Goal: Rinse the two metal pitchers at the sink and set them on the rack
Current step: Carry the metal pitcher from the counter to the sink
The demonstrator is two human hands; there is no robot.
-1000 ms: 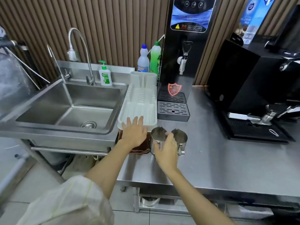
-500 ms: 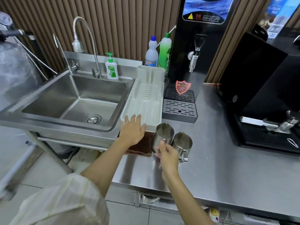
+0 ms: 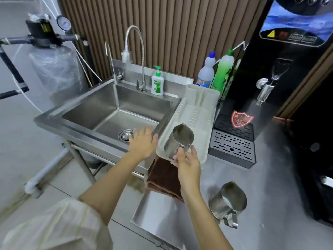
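So the sink (image 3: 115,112) sits centre-left of the frame, faucet (image 3: 137,56) behind it, soap bottle (image 3: 157,82) at its back right corner. Rack (image 3: 196,112) is just right of the sink, two bottles (image 3: 216,71) behind it. Left hand (image 3: 143,143) hovers over the sink's front edge. Right hand (image 3: 187,163) holds one pitcher (image 3: 180,140) over the rack's near end. Other pitcher (image 3: 228,202) stands on the desk (image 3: 270,195), lower right.

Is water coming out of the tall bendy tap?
No, the tall tap has no stream under its spout, and the sink below it looks dry around the drain.
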